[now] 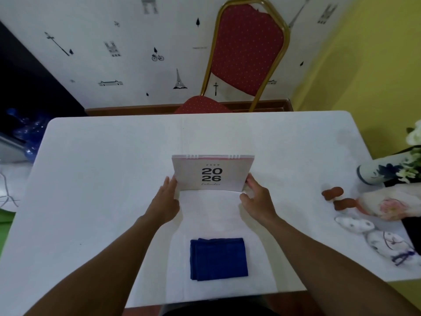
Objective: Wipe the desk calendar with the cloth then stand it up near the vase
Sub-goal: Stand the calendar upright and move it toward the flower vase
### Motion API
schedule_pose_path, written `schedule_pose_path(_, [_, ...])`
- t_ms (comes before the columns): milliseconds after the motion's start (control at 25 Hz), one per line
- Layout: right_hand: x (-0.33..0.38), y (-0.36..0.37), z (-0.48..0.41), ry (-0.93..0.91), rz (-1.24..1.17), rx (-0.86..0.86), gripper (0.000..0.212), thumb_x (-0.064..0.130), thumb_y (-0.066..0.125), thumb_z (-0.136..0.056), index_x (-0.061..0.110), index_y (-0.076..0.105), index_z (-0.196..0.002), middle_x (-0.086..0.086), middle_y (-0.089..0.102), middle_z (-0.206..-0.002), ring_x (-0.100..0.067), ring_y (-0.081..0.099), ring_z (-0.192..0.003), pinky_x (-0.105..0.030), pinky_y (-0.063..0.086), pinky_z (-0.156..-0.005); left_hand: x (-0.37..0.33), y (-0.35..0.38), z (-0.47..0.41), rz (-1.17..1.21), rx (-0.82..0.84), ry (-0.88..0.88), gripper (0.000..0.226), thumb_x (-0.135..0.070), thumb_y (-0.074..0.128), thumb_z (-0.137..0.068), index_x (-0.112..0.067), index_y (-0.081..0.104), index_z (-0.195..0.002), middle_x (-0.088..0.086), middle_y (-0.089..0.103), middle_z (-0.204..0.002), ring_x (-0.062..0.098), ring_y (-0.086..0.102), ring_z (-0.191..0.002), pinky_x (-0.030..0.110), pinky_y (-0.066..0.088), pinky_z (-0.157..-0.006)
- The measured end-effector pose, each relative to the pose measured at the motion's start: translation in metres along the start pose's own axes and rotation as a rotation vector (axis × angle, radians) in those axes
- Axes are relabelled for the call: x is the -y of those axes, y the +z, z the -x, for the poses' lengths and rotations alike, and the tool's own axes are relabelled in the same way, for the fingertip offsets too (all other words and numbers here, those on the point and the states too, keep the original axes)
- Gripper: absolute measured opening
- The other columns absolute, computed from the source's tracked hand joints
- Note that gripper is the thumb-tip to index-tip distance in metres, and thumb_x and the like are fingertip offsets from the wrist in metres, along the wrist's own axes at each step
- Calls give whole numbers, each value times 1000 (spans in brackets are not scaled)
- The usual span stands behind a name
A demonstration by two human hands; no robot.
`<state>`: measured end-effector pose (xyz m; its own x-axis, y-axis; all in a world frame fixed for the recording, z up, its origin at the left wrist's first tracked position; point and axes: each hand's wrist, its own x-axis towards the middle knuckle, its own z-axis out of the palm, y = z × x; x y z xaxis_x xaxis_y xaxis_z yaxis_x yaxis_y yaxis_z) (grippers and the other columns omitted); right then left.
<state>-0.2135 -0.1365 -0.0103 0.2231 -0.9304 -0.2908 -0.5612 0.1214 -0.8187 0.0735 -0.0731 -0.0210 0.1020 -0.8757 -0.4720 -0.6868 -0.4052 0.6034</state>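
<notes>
Closest in, a folded blue cloth (pixel 219 259) lies flat on the white table (pixel 102 179), touched by neither hand. Beyond it the desk calendar (pixel 213 173) stands mid-table, white cover facing us, bold black "2026" with a script "Calendar" beneath, white spiral rings and a pink edge along the top. Left hand (pixel 165 201) presses its fingers against the left edge; right hand (pixel 256 197) pinches the lower right corner. Off at the right edge sits the blue-and-white vase (pixel 373 174) with white flowers, well apart from the calendar.
</notes>
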Motion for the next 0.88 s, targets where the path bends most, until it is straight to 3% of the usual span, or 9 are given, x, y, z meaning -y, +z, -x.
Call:
schedule_pose_path(80, [-12, -9, -10, -46, 107, 87, 70, 5, 54, -86, 46, 52, -142, 15, 50, -157, -20, 44, -148, -42, 45, -115, 8, -7, -5, -213, 48, 62, 89, 2, 44, -94, -37, -4, -158, -5, -3, -170, 26, -9, -156, 52, 9, -125])
schedule_pose_path(120, [-18, -13, -15, -70, 183, 129, 66, 7, 54, -87, 40, 54, -143, 17, 39, -162, -22, 36, -153, -47, 37, -121, 12, -10, -8, -312, 67, 101, 87, -1, 43, -96, -36, -8, -158, -6, -8, -169, 26, -13, -155, 51, 6, -125])
schedule_pose_path(240, [-34, -22, -27, -186, 438, 289, 57, 14, 49, -90, 32, 58, -144, 24, 16, -166, -15, 11, -160, -50, 11, -130, 22, -11, -13, -512, 93, 172, 78, -14, 39, -101, -33, -11, -158, -6, -15, -168, 27, -18, -153, 51, 3, -125])
schedule_pose_path(320, [-45, -25, -32, -256, 571, 355, 66, 13, 44, -91, 34, 45, -155, 25, 7, -168, -14, -2, -160, -45, -2, -131, 26, -6, -15, -583, 86, 170, 75, -18, 37, -101, -30, -11, -158, -3, -15, -168, 25, -20, -151, 49, -1, -124])
schedule_pose_path(480, [-55, -25, -38, -275, 635, 353, 75, 2, 40, -91, 33, 38, -159, 22, 6, -169, -18, -3, -161, -39, -7, -127, 29, -4, -19, -679, 108, 151, 87, -17, 48, -95, -26, -13, -157, 0, -16, -168, 26, -21, -151, 47, -5, -123])
schedule_pose_path(680, [-54, -19, -33, -249, 615, 296, 76, -11, 38, -85, 26, 51, -150, 17, 14, -169, -21, 0, -161, -42, -6, -130, 27, -10, -19, -724, 169, 133, 93, -17, 52, -93, -25, -14, -157, 1, -19, -167, 27, -21, -152, 48, -4, -123])
schedule_pose_path(880, [-40, -14, -32, -137, 457, 270, 73, -20, 34, -85, 20, 64, -138, 21, 23, -160, -21, 4, -161, -33, -9, -126, 19, -19, -20, -708, 225, 103, 92, -22, 54, -94, -26, -11, -158, -2, -17, -168, 26, -16, -154, 50, 4, -124])
